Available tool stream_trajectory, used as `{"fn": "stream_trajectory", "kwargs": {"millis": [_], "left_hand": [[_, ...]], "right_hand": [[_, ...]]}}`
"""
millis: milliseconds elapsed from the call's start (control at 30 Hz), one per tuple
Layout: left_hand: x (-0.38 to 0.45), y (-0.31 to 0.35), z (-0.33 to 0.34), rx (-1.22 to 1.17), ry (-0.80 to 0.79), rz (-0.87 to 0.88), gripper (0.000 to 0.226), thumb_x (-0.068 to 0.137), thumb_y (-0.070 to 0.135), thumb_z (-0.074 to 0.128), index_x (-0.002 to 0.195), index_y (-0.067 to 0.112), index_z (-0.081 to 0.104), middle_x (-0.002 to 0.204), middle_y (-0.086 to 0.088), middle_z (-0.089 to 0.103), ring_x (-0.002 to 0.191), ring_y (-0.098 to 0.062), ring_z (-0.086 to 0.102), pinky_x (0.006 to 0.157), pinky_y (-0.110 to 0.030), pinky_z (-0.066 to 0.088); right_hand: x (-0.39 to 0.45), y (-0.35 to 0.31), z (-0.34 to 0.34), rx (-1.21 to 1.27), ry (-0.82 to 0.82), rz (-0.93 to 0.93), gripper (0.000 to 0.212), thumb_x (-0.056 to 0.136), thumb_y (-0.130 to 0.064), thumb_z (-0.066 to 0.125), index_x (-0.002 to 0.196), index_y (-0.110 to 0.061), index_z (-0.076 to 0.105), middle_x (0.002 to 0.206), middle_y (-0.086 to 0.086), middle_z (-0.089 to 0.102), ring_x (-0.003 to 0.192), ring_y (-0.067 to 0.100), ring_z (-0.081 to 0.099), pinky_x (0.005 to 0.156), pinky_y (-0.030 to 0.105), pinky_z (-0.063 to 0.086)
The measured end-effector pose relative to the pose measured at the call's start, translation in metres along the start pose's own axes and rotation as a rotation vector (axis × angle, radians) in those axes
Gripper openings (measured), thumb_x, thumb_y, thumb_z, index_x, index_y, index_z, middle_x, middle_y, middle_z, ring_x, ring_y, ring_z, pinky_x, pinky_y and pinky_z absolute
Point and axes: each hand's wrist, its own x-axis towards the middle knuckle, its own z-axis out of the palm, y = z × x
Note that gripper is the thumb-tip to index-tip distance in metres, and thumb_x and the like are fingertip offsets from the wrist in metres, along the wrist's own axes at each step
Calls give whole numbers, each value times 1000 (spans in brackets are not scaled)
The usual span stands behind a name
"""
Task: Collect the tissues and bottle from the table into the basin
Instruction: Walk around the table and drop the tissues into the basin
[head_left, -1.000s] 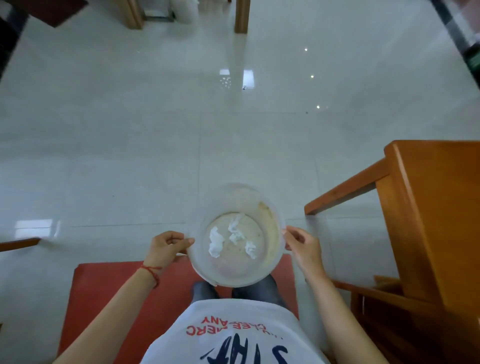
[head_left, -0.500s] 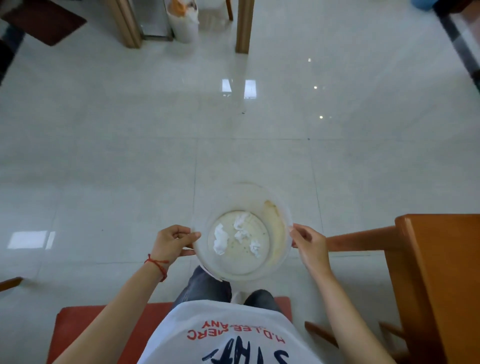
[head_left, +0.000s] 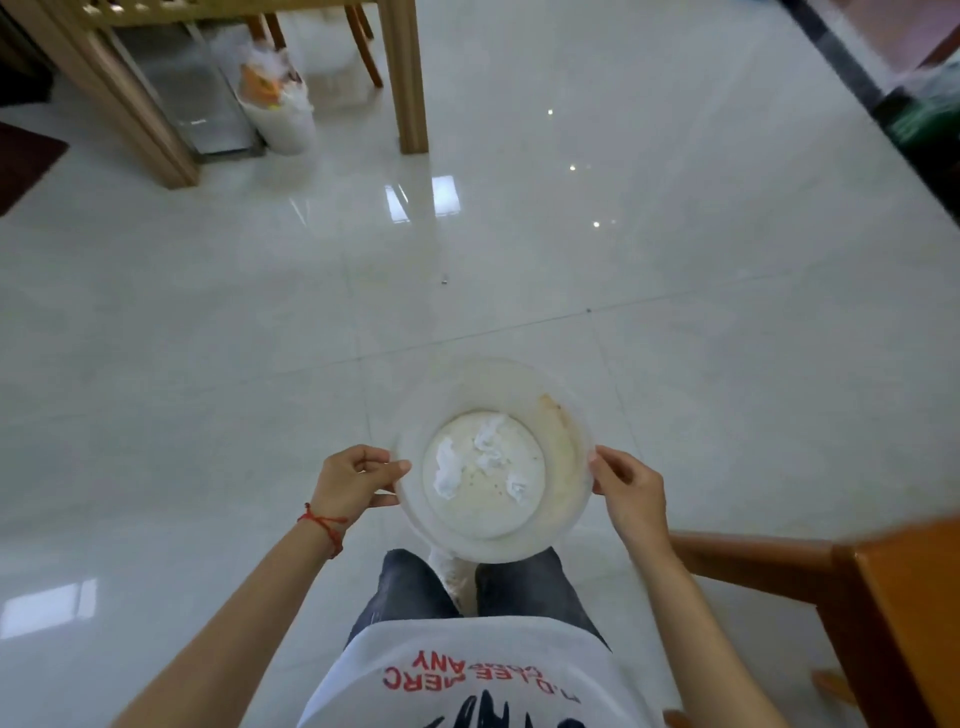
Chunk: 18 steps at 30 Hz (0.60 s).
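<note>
I hold a translucent round plastic basin (head_left: 563, 452) level in front of my waist, above the floor. My left hand (head_left: 350, 480) grips its left rim and my right hand (head_left: 631, 491) grips its right rim. Several crumpled white tissues (head_left: 449, 467) lie on the basin's bottom. A brownish stain runs along the inner right wall. No bottle is in view.
An orange wooden chair (head_left: 883, 597) stands at the lower right. Far ahead at the upper left, a light wooden table's legs (head_left: 408, 78) frame a white waste bin (head_left: 283, 111) full of rubbish. Glossy white tiles cover the floor between.
I have walked forward with the basin. The red seat behind me has dropped out of view, the orange chair has slid to the lower right, and the table and bin have come closer.
</note>
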Motion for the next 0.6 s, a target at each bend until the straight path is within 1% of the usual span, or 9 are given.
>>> {"fn": "stream_trajectory", "kwargs": {"millis": [100, 167, 233, 300, 367, 500, 600], "left_hand": [[32, 28, 15, 32, -22, 3, 11, 74, 6, 73, 75, 6, 62, 71, -10, 65, 55, -14, 66, 46, -20, 55], [54, 48, 30, 48, -36, 0, 11, 74, 6, 73, 76, 5, 62, 72, -11, 65, 59, -16, 65, 46, -20, 55], [76, 70, 49, 66, -49, 3, 11, 74, 7, 73, 76, 5, 63, 72, -11, 66, 56, -14, 66, 47, -20, 55], [97, 93, 70, 87, -73, 12, 11, 74, 7, 73, 77, 5, 63, 72, -11, 66, 56, -14, 66, 47, -20, 55], [117, 118, 92, 113, -98, 23, 12, 74, 8, 73, 78, 5, 63, 72, -11, 66, 60, -17, 65, 48, -21, 56], [150, 164, 138, 149, -161, 56, 11, 74, 7, 73, 76, 6, 62, 71, -10, 66, 61, -16, 65, 49, -22, 57], [172, 196, 172, 204, -219, 78, 10, 75, 6, 72, 76, 6, 62, 71, -10, 65, 65, -20, 64, 49, -22, 57]], "right_hand": [[32, -13, 0, 24, 35, 19, 9, 85, -21, 63, 93, -24, 67, 84, -16, 67, 80, 5, 65, 75, 26, 52], [57, -20, -4, 37, 51, 32, 14, 85, -21, 63, 97, -19, 68, 85, -14, 68, 79, 6, 65, 74, 25, 52], [84, -29, -11, 39, 61, 33, 17, 86, -21, 61, 100, -17, 68, 87, -12, 68, 80, 6, 65, 72, 22, 51], [111, -41, -22, 54, 79, 39, 13, 86, -20, 61, 97, -20, 68, 87, -11, 68, 81, 6, 65, 73, 22, 50], [135, -51, -34, 90, 114, 54, 12, 86, -19, 61, 96, -22, 67, 85, -13, 68, 80, 6, 65, 73, 22, 50], [176, -68, -59, 139, 193, 59, 18, 86, -20, 63, 102, -16, 68, 85, -13, 67, 79, 3, 64, 73, 22, 51], [200, -77, -76, 173, 260, 71, 16, 86, -19, 63, 101, -18, 68, 84, -14, 66, 77, 1, 64, 73, 23, 51]]}}
